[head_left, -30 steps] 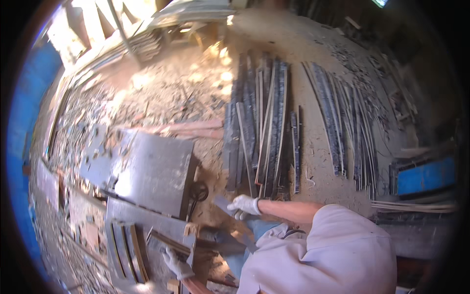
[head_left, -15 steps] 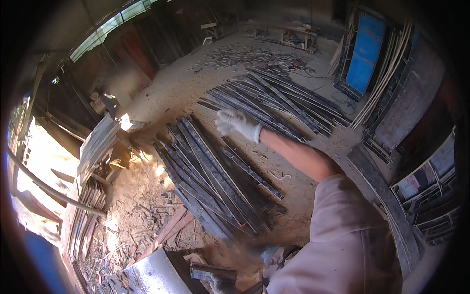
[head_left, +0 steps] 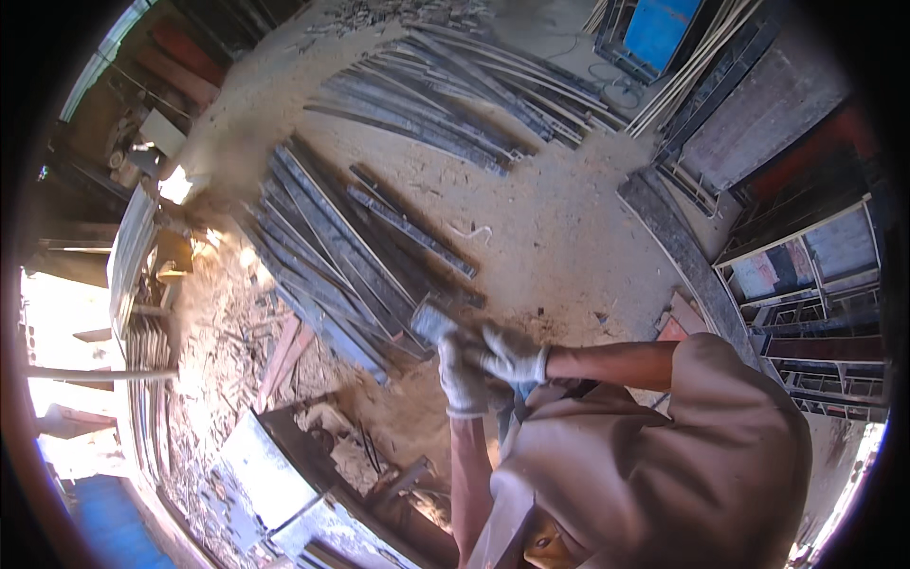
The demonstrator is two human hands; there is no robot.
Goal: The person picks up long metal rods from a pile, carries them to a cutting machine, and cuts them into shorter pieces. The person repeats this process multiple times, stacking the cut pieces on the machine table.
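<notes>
Both gloved hands are close together in front of my body. My left hand (head_left: pixel 463 379), in a whitish glove, is closed round a short dark grey strip of board (head_left: pixel 432 319) whose end sticks out beyond the fingers. Right beside it, my right hand (head_left: pixel 512 355), also gloved, closes over the near part of the strip, which the gloves hide. Just beyond the hands lies a pile of long dark board strips (head_left: pixel 332 242), with a few separate strips (head_left: pixel 412 228) on its right side.
A second heap of long strips (head_left: pixel 455 90) lies farther off. At the lower left stands a machine with a pale metal top (head_left: pixel 270 474), wood scraps (head_left: pixel 237 360) round it. Metal-framed panels (head_left: pixel 806 266) line the right, behind a long dark plank (head_left: pixel 682 237).
My right hand has come back from over the strips to my left hand. The left hand has risen with the short strip from beside the machine. The view has shifted down and right.
</notes>
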